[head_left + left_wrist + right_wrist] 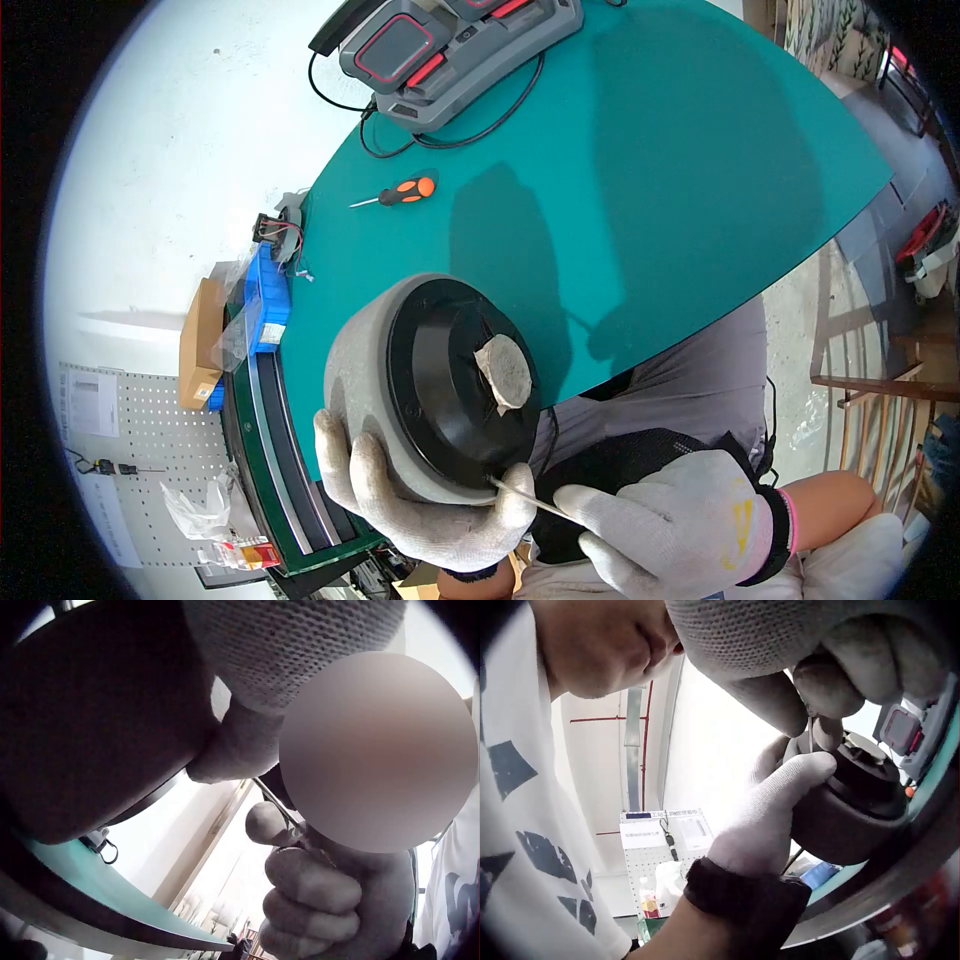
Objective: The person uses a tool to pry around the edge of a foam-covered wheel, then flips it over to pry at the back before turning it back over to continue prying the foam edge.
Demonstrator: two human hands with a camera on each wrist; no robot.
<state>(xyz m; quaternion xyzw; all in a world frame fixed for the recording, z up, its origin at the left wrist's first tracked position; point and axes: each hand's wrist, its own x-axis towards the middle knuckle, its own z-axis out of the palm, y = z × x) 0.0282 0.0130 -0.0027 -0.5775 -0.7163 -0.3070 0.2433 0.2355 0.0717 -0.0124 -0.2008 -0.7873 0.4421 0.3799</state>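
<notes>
Near side: I am watching the left hand (430,510) gripping the grey housing (358,355), presumably steadying it; the right hand (680,515) is pinching a thin rod (537,503) at its near edge.

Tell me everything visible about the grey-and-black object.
The object has a matte grey rounded body and a stepped black end, plastic-looking, bearing a pale, rough-edged patch. It is tilted, black end turned toward the head camera, at the edge of the green table. The gloved left hand grips the grey body; the right hand pinches a thin rod reaching the black end's edge.
</notes>
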